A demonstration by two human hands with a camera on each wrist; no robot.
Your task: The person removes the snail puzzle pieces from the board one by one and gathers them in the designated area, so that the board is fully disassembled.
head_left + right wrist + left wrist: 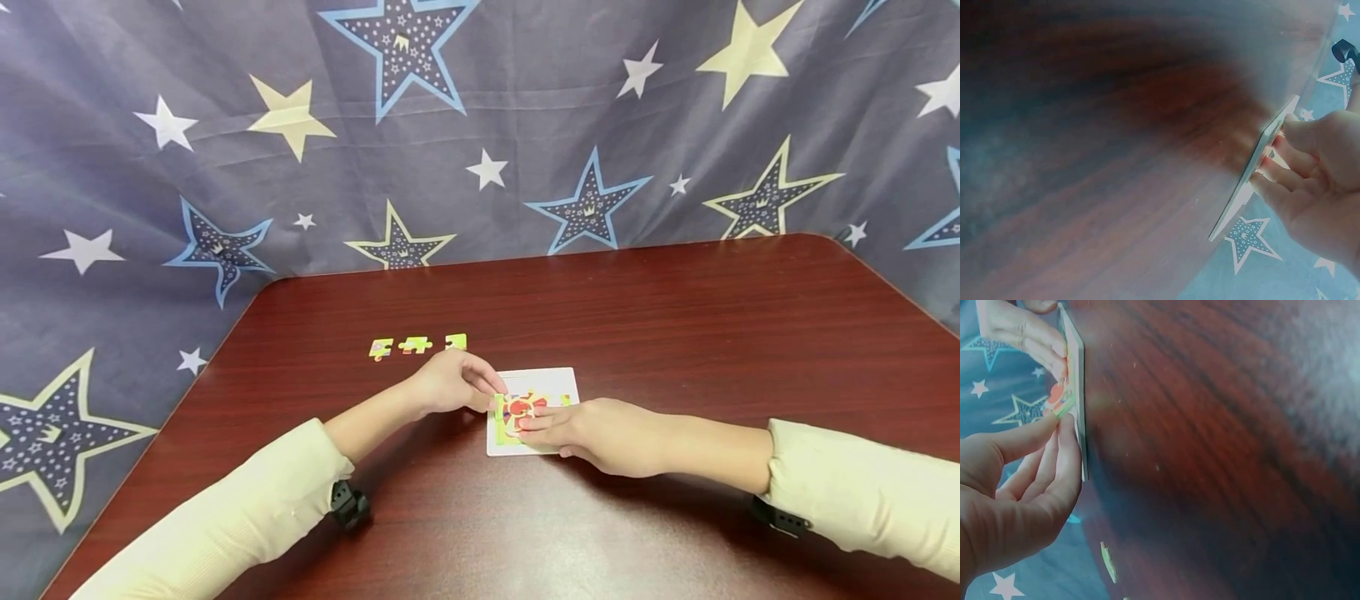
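A white puzzle board (495, 442) lies on the table with a partly filled red, yellow and green picture in it. At its left side, my left hand (456, 382) pinches a green-edged jigsaw piece (1065, 407) between thumb and forefinger, close over the board. My right hand (611, 435) comes in from the right, its extended fingertips (1266, 164) resting on the pieces in the board and covering part of the picture. Another small yellow-green piece (566, 401) sits at the board's right side.
Three loose jigsaw pieces lie in a row beyond my left hand: a left one (381, 347), a middle one (416, 344) and a right one (456, 341). The dark red wooden table (675, 317) meets a grey star-patterned cloth (510, 100) at the back.
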